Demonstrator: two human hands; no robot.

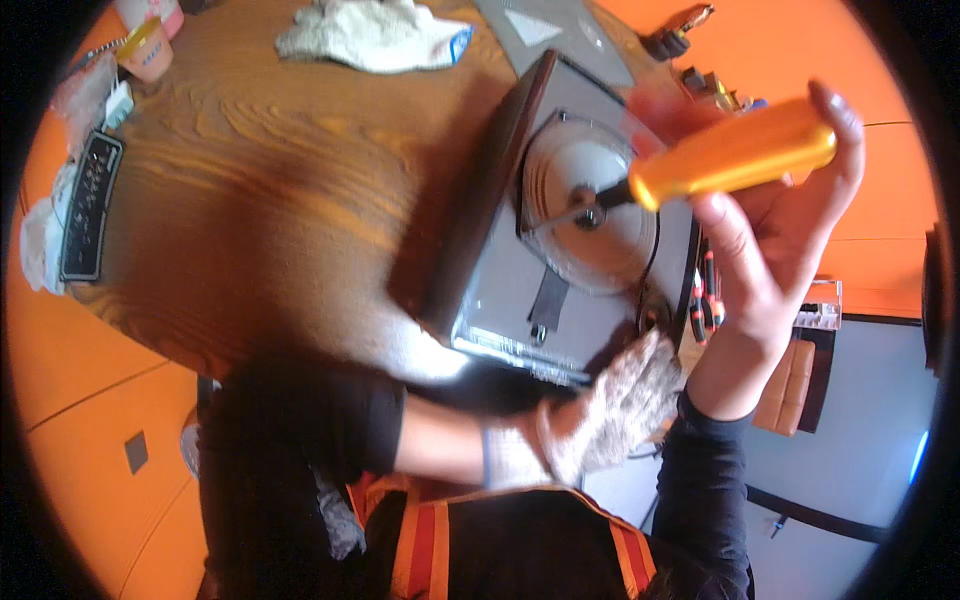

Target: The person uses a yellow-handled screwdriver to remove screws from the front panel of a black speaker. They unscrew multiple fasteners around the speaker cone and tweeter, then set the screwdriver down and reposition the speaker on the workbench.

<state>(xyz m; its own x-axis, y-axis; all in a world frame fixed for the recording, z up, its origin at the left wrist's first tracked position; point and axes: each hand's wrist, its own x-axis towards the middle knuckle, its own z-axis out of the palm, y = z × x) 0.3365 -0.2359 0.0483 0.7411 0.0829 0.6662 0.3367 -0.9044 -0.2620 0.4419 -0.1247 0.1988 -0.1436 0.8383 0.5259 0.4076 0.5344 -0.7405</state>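
Note:
My bare right hand point(765, 235) is closed round the yellow handle of a screwdriver point(735, 155), above a speaker box. The screwdriver's thin shaft crosses a round speaker cone point(595, 240), its tip near the left corner of the cone's frame. That cone is set in the grey face of the dark box point(500, 300), which lies tilted on the wooden table. A patterned work glove covers my left hand point(620, 410), which rests by the box's near right corner. Its fingers are blurred and partly hidden, so their grip does not show.
Wooden table point(270, 180) extends left of the box. A white cloth or glove point(370, 38) lies at the back. At the left edge are a black power strip point(92, 205) and a small cup point(146, 50). Red-and-black-handled pliers point(706, 300) lie right of the box.

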